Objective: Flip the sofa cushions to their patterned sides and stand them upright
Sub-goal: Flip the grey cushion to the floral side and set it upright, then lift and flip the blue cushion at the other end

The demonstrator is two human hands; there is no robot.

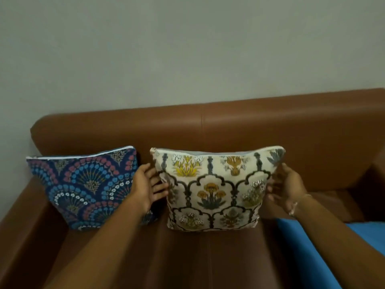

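Note:
A cream cushion (pixel 214 188) with yellow flowers and dark arches stands upright against the sofa back, patterned side facing me. To its left a dark blue cushion (pixel 83 188) with fan-shaped flower rows also stands upright, pattern forward. My left hand (pixel 149 184) is at the cream cushion's left edge, fingers spread, touching or nearly touching it. My right hand (pixel 287 184) is at its right edge, fingers apart, not clearly gripping. A plain blue cushion (pixel 325 247) lies flat on the seat at the lower right, partly under my right forearm.
The brown leather sofa (pixel 229 126) fills the view, with its left armrest (pixel 27 215) beside the blue patterned cushion and a right armrest at the frame edge. A plain grey wall (pixel 187 49) rises behind the backrest.

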